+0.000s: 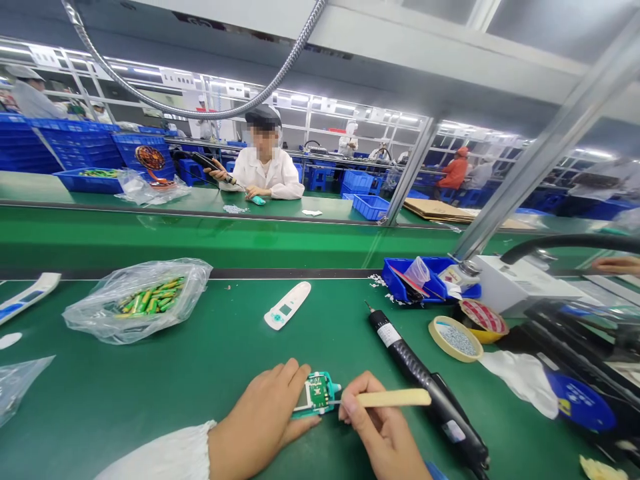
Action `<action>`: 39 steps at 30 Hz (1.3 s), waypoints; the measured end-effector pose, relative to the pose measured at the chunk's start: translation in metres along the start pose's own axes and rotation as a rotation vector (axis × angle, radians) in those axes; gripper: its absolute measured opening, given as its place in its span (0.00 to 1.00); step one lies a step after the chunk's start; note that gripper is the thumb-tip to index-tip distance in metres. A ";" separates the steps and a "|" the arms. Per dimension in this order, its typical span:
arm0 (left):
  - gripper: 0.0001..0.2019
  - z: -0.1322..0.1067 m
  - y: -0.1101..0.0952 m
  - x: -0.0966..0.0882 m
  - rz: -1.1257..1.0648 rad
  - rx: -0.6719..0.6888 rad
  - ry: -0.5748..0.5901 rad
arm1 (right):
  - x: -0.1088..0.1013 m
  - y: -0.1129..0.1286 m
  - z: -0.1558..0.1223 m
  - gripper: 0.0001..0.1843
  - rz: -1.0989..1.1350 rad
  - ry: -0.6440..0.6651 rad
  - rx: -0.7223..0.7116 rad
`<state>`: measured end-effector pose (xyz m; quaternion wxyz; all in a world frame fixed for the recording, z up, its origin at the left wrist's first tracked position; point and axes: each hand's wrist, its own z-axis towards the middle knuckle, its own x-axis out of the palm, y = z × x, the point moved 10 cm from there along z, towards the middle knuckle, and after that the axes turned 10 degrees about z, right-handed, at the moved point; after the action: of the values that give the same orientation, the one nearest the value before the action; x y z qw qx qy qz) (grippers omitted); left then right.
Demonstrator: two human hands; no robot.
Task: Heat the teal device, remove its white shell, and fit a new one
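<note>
Near the front middle, my left hand (270, 413) is closed around a teal housing with a green circuit board (320, 392) and a small grey screen in it. Part of the housing is hidden under the fingers. My right hand (377, 420) pinches a thin tool with a flat cream handle (395, 398). Its narrow tip reaches the right end of the board. Beyond both hands lies a white device shell (287, 305) with a screen window and teal buttons. A black electric screwdriver (425, 380) rests to the right of my right hand.
A clear bag of green and yellow batteries (150, 297) lies at left. On the right are a round dish of small screws (456, 339), a blue parts bin (395, 287), tape (483, 317) and a white box (520, 287). Across the green divider sits a co-worker (267, 170).
</note>
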<state>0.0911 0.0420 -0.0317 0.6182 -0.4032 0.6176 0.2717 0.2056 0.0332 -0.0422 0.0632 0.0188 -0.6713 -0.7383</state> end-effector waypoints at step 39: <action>0.25 -0.002 0.018 0.012 -0.138 -0.088 0.026 | -0.050 0.056 0.023 0.16 -0.505 -0.002 0.096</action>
<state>0.0759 0.0477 -0.0462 0.6089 -0.4752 0.5838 0.2501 0.2567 0.0567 0.0128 -0.1249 0.1883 -0.6795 -0.6980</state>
